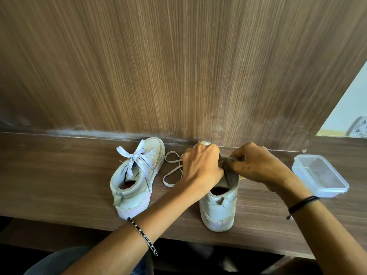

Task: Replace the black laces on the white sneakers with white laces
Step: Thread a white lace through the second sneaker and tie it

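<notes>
Two white sneakers stand on a brown wooden shelf (59, 175), heels toward me. The left sneaker (135, 181) carries a white lace tied in a bow (137, 157). Over the tongue of the right sneaker (220, 205) my left hand (200, 167) and my right hand (256, 165) meet, fingers curled, pinching the white lace at the eyelets. Loose loops of that white lace (172, 169) trail on the shelf between the shoes. My hands hide the front of the right sneaker. No black lace shows.
A clear plastic container (319, 175) sits on the shelf right of my right hand. A wood-grain panel (178, 66) rises directly behind the shoes. The shelf's front edge (178, 237) runs below the heels, with my knee under it.
</notes>
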A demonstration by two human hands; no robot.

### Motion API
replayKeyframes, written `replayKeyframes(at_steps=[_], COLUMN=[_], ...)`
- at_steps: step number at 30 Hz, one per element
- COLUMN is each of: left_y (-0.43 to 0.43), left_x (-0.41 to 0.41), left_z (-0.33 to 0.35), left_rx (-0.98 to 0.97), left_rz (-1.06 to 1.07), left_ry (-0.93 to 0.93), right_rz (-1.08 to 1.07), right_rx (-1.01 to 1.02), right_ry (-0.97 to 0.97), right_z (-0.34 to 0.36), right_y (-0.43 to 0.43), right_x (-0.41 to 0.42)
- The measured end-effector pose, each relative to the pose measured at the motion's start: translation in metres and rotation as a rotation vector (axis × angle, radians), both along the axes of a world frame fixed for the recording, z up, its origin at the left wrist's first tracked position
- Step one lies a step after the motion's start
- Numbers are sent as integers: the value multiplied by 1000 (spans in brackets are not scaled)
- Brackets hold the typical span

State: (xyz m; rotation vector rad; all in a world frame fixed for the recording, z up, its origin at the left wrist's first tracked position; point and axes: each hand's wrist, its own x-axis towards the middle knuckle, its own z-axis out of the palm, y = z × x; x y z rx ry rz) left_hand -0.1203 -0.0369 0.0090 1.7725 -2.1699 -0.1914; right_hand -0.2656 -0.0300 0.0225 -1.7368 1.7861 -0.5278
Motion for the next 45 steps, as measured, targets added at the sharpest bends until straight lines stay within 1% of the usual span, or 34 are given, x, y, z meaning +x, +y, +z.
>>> replayKeyframes(at_steps=[7, 14, 18, 24, 30, 31, 33, 35, 36, 37, 41, 45], left_y=[-2, -2, -3, 0, 0, -2, -7, -13, -16, -18, -22, -24], left_x=[6, 6, 5, 1, 1, 1, 2, 4, 5, 5, 7, 9], left_z=[-1, -4, -6, -3, -7, -7, -9, -12, -14, -16, -24, -26], left_rx=[55, 59, 44, 23, -84, -100, -110, -99, -93, -87, -73, -80], left_rz=[21, 28, 35, 24, -20, -42, -66, -74, -81, -87, -87, -89], left_ry=[89, 194, 185, 118, 100, 85, 72, 88, 104, 122, 162, 234], right_rz=[5, 24, 14, 18, 91, 102, 92, 34, -5, -29, -64, -48], right_rx=[47, 51, 39, 35, 11, 38, 139, 203, 206, 207, 175, 109], right_ry=[-45, -34, -45, -46, 16, -30, -252, -452, -504, -525, -500, -582], right_z=[0, 1, 2, 3, 5, 6, 8, 8, 7, 6, 1, 0], right_y=[-1, -1, 0, 1, 3, 3, 6, 8, 7, 7, 5, 5], right_x=[-2, -3, -1, -1, 1, 0, -2, -3, -4, -4, -4, -3])
